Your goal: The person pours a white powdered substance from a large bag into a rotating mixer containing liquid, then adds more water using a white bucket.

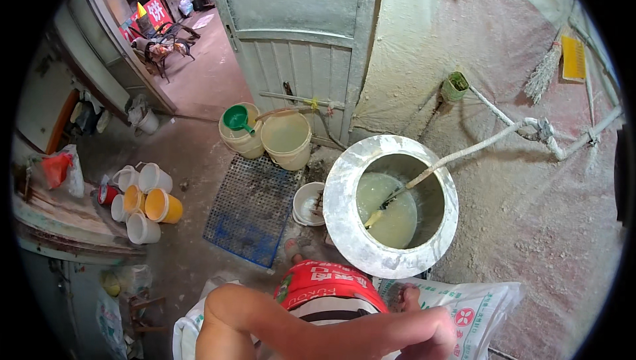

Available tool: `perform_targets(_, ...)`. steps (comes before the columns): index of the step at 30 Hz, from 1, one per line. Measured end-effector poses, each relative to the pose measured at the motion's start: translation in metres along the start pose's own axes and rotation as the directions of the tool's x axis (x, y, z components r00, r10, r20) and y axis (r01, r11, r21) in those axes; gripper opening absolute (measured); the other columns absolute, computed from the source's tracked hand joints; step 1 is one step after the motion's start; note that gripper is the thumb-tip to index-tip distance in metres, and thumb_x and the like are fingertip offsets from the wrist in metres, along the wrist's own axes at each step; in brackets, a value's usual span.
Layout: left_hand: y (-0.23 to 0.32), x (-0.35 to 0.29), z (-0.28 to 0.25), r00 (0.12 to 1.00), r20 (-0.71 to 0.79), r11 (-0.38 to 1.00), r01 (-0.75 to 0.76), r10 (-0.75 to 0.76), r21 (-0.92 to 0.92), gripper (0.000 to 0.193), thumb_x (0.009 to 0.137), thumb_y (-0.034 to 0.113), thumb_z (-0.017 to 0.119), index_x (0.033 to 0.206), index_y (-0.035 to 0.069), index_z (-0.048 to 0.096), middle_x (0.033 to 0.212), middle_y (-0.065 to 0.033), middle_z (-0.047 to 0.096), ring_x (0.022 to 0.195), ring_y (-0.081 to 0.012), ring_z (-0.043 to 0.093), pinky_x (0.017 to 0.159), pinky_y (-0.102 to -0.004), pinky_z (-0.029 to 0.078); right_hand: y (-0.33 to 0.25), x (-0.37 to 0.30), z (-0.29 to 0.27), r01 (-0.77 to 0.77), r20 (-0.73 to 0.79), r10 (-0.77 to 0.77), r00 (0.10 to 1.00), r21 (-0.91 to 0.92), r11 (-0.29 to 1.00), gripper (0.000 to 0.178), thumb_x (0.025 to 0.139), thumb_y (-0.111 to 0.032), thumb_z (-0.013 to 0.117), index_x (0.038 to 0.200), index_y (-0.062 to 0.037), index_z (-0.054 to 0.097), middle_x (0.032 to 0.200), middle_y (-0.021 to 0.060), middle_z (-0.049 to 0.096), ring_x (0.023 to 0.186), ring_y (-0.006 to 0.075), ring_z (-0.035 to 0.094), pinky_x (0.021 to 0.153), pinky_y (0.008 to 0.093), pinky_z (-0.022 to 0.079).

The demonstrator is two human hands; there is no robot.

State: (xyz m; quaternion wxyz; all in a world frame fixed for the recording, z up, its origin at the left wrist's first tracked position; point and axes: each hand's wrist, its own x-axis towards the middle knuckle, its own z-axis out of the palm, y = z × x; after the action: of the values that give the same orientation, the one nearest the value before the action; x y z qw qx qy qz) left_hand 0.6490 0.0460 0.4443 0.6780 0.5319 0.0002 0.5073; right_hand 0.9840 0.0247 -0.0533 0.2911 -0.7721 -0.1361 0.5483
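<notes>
My left forearm crosses in front of my body from the lower left. At its end, my left hand [434,332] bends down beside a white plastic sack [490,307] with green print and a red flower emblem. The fingers are turned away and hidden, so I cannot tell whether they grip the sack. My right hand cannot be made out. A red apron [321,284] covers my front. Just ahead stands a large round metal vat [344,194] holding cloudy yellowish liquid [391,224]. A pale-wrapped pipe [457,156] slopes down into the liquid, its end dark.
Two cream buckets [289,158] stand by the door [291,61], one with a green dipper [236,119]. A smaller white bucket [307,204] sits beside the vat. A plastic grate [248,207] lies on the floor; several white and yellow buckets [163,207] cluster left.
</notes>
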Motion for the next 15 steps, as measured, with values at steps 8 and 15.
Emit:
perform_targets(8,-0.002,-0.001,-0.001,0.998,-0.041,0.997,-0.055,0.052,-0.051,0.055,0.061,0.023,0.081,0.096,0.003,0.044,0.086,-0.0030,0.042,0.066,-0.0061,0.039,0.054,-0.0179,0.036,0.003,0.003,-0.004,-0.010,-0.030,0.009,1.000,-0.030,0.999,0.011,0.078,-0.002,0.042,0.077,-0.0035,0.053,0.055,0.0069,0.049,0.038,0.0160,0.045,0.030,0.0268,0.032)
perform_targets(15,-0.003,-0.002,0.001,0.996,-0.060,0.996,-0.070,0.066,-0.055,0.055,0.061,0.023,0.081,0.096,0.002,0.044,0.086,-0.0033,0.042,0.066,-0.0062,0.039,0.055,-0.0182,0.036,-0.005,0.010,-0.003,-0.011,0.030,0.012,0.999,-0.014,1.000,0.013,0.080,-0.009,0.043,0.071,-0.0061,0.052,0.048,0.0059,0.045,0.032,0.0159,0.039,0.027,0.0284,0.027)
